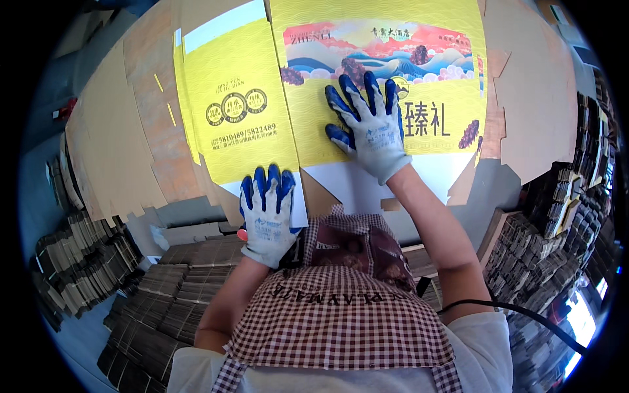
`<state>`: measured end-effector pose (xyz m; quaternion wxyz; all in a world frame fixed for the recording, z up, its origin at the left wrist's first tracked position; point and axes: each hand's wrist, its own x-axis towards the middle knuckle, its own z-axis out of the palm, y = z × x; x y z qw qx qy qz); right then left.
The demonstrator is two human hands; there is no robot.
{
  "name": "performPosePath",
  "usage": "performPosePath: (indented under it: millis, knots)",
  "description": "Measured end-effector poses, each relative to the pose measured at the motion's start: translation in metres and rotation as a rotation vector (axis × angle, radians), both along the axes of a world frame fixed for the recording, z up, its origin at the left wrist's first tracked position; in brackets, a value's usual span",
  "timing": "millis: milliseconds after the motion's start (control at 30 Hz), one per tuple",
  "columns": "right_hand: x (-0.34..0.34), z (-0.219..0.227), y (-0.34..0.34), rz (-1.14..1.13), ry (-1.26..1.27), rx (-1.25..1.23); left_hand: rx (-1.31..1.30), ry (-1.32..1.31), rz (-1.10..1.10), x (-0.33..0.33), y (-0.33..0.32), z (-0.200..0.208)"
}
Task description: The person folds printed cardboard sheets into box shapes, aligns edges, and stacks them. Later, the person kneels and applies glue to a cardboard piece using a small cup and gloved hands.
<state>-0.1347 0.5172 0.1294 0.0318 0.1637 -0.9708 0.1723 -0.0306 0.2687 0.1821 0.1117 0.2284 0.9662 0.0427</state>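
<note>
A flat printed cardboard box blank (pixel 236 65), yellow with a pink and blue wave picture on its right panel, lies spread in front of me. My right hand (pixel 373 131), in a white glove with blue-coated fingers, rests flat on the right panel with its fingers spread. My left hand (pixel 267 216), gloved the same way, lies over the near white flap of the left panel, fingers stretched forward and a little apart. Beside its thumb side shows a small round red thing (pixel 242 234); whether the hand touches it I cannot tell. Neither hand grasps anything.
Under the blank lie brown cardboard sheets (pixel 108 144), reaching out to both sides. Bundled stacks of flat cardboard stand on the floor at lower left (pixel 157 308) and on the right (pixel 531 255). A black cable (pixel 524 311) runs past my right arm.
</note>
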Motion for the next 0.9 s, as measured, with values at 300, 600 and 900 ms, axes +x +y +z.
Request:
performPosePath:
  millis: [300, 600, 900]
  knots:
    - [-0.015, 0.047, 0.012, -0.099, 0.071, -0.044, 0.144, -0.080, -0.130, -0.041, -0.009, 0.048]
    - [-0.194, 0.027, 0.011, -0.135, 0.253, -0.030, 0.220, 0.455, 0.160, -0.255, 0.031, -0.002]
    - [-0.310, 0.022, 0.006, -0.171, 0.238, 0.021, 0.470, 0.440, 0.282, -0.323, 0.032, -0.009]
